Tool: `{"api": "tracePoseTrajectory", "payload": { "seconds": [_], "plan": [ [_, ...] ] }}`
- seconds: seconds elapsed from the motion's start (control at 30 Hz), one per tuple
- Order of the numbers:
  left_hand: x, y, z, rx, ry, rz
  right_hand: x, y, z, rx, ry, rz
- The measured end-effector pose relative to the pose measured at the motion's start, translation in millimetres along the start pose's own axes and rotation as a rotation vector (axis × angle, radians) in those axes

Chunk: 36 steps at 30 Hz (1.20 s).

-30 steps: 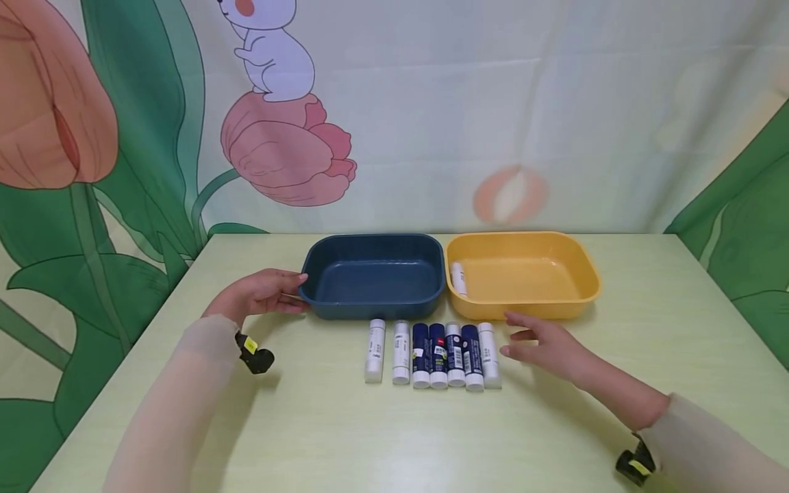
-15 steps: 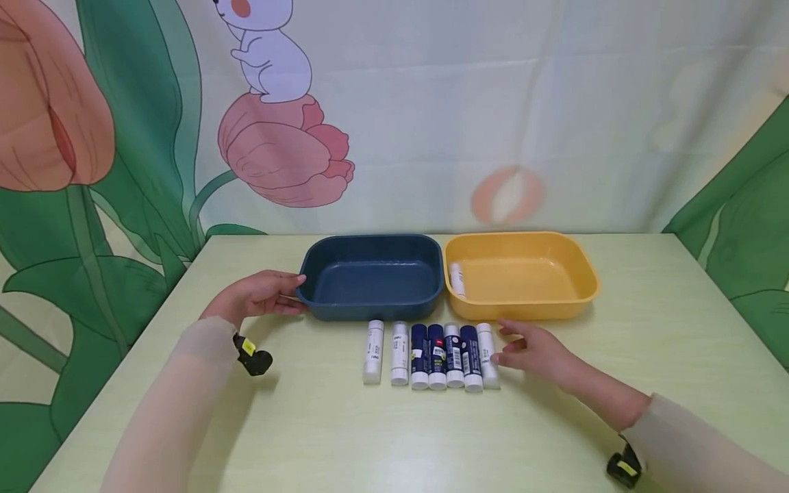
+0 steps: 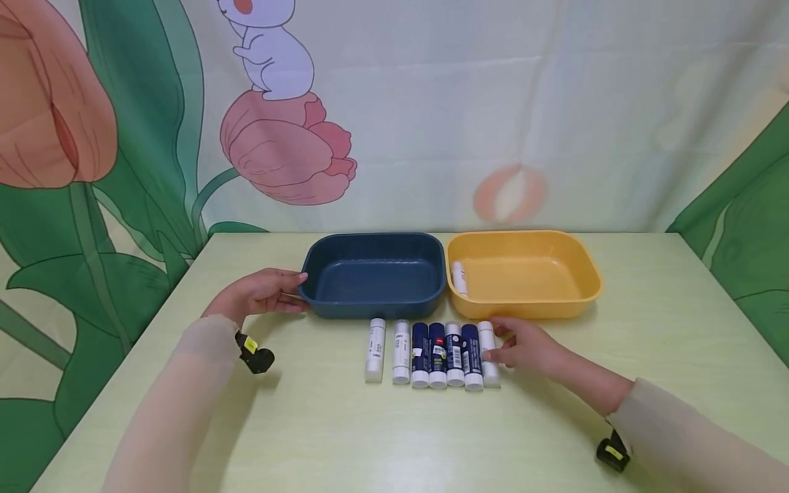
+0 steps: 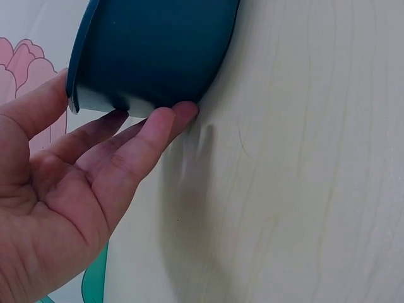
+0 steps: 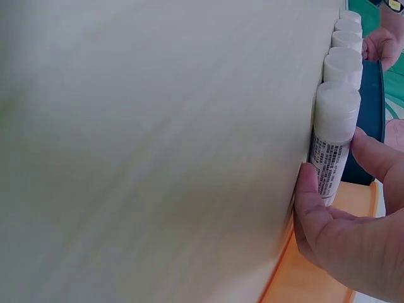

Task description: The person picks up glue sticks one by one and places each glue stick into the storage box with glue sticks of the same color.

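My left hand [image 3: 261, 294] holds the left end of the dark blue tray [image 3: 372, 311], thumb at the rim and fingers against the outer wall [image 4: 158, 50]. At the right end of a row of glue sticks, my right hand [image 3: 530, 349] pinches a white glue stick [image 3: 490, 373] between thumb and fingers. It still lies on the table, its clear-capped end [image 5: 336, 113] towards the right wrist camera. Beside it lie several navy glue sticks [image 3: 437, 346]. Two more white glue sticks [image 3: 374, 352] lie at the row's left. Part of the pinched stick is hidden by my fingers.
A yellow tray [image 3: 524, 312] stands against the blue tray's right side. One white glue stick [image 3: 459, 279] leans at its left inner wall. Behind the pale table [image 3: 382, 438] hangs a curtain printed with flowers [image 3: 290, 150].
My right hand has moved left from beside the row and closed its fingers on the rightmost white glue stick. The left hand and both trays keep their places.
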<state>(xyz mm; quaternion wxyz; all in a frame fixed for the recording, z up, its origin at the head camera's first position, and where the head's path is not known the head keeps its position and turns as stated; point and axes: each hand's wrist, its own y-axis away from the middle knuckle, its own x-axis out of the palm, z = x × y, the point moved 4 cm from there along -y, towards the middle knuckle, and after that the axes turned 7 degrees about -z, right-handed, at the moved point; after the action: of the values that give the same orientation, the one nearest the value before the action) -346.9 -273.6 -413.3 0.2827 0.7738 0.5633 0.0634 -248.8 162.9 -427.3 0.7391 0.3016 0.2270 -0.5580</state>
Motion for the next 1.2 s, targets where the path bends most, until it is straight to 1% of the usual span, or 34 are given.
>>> {"api": "tracePoseTrajectory", "payload": {
  "seconds": [0.13,0.3,0.4,0.53,0.67,0.83,0.97,1.2],
  "plan": [
    [-0.3,0.2,0.0,0.002,0.000,-0.001,0,0.5,1,-0.003,-0.029,-0.003],
    [-0.3,1.2,-0.4,0.006,0.011,0.007,1,3.7,0,0.007,-0.118,-0.029],
    [-1.0,1.0,-0.2,0.010,0.012,0.012,3,5.1,-1,0.036,-0.198,-0.034],
    [-1.6,1.0,0.6,0.004,0.016,0.007,4,7.3,-2,0.110,-0.279,-0.022],
    [-0.9,2.1,0.0,0.002,0.020,0.014,2,9.5,0,0.158,-0.307,-0.014],
    [0.6,3.6,-2.4,0.008,0.014,0.018,-1,9.4,0,0.170,-0.327,0.000],
    [1.5,3.5,-2.6,0.002,0.017,0.017,-3,9.1,-2,0.202,-0.333,0.014],
    [1.1,2.6,0.4,-0.004,0.025,0.011,-7,14.5,1,0.207,-0.362,0.052]
  ]
}}
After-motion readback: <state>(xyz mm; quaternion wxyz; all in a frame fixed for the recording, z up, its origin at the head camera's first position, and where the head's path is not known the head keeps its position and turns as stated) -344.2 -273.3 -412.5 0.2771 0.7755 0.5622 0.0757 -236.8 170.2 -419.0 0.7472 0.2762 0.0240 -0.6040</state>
